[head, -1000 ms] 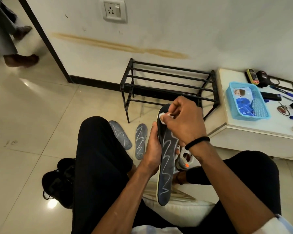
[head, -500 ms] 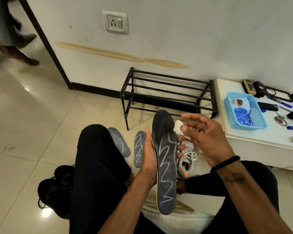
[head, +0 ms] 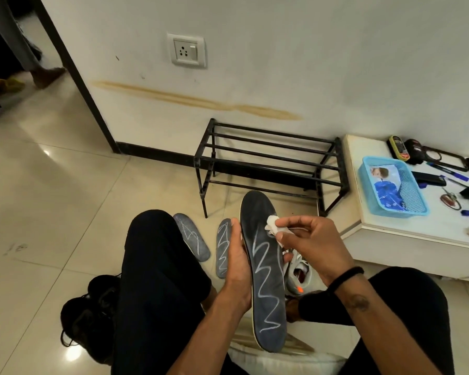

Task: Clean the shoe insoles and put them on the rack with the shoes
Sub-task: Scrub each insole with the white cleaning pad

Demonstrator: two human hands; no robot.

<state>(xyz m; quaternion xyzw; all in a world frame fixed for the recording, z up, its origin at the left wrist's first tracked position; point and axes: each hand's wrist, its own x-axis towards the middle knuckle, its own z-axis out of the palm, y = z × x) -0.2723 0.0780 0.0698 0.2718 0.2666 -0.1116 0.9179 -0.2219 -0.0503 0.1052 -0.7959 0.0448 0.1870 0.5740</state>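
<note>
My left hand grips a dark insole with a white zigzag chalk line, held upright over my lap. My right hand pinches a small white wipe against the insole's upper right part. Two more dark insoles lie on the floor, one by my left knee and one just left of my left hand. The black metal shoe rack stands bare against the wall. A white sneaker shows behind the held insole, and black shoes sit at the lower left.
A low white table at the right carries a blue basket, pens, polish tins and small tools. A wall socket sits above. Someone's foot shows through the doorway at the upper left. A pale cushion lies below my lap.
My right hand lifted the wipe off the insole's tip, then brought it down onto the upper right part. The insole turned to face me more. The person in the doorway stepped away.
</note>
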